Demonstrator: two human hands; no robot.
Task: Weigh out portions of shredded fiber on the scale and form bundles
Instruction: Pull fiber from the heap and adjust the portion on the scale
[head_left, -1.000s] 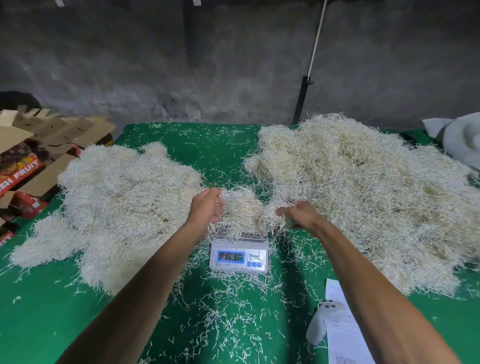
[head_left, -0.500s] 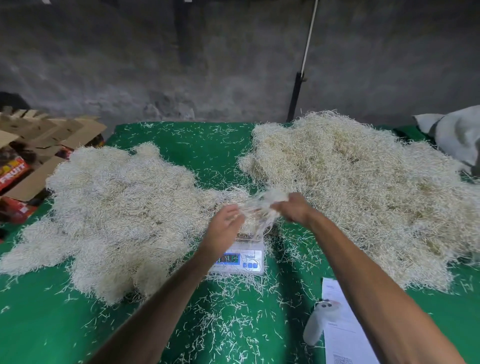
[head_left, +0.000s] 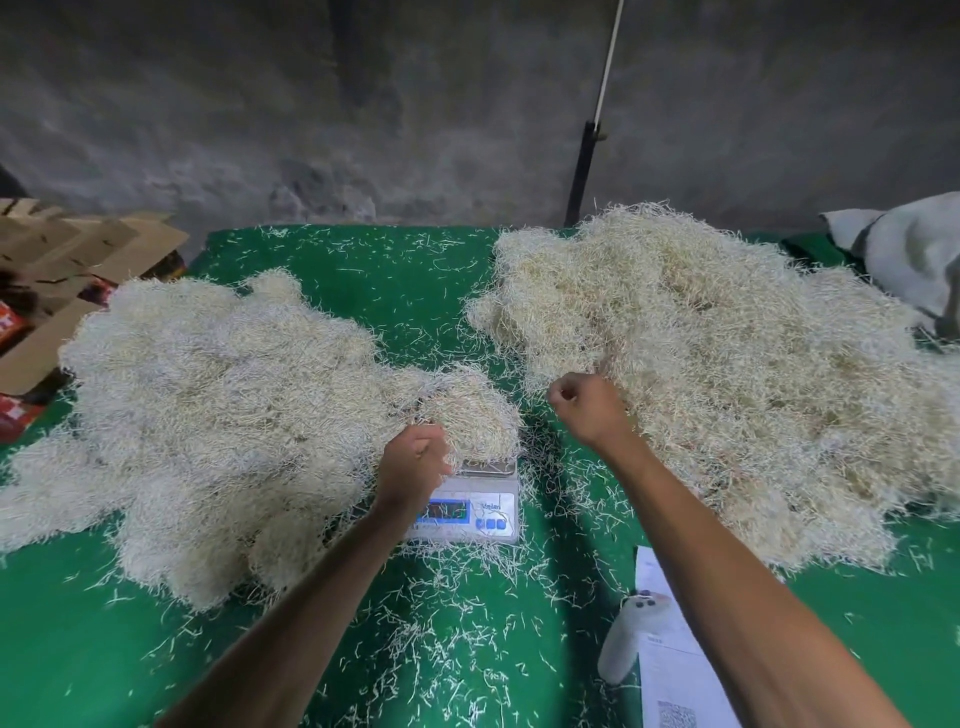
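Your right hand (head_left: 584, 408) has drawn back from the scale (head_left: 470, 506) toward the right heap (head_left: 727, 364), fingers curled, apparently empty. The portion (head_left: 467, 410) sits on the pan, directly ahead of your nearer left hand (head_left: 415, 460), whose curled fingers touch its pale, tangled near edge; whether they grip it cannot be told.

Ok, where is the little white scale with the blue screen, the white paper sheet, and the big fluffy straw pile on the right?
White scale with blue screen (head_left: 491, 512), head view, on its front panel.
White paper sheet (head_left: 675, 670), head view, on its middle.
Right pile of pale shredded fiber (head_left: 727, 364), head view, on its top.
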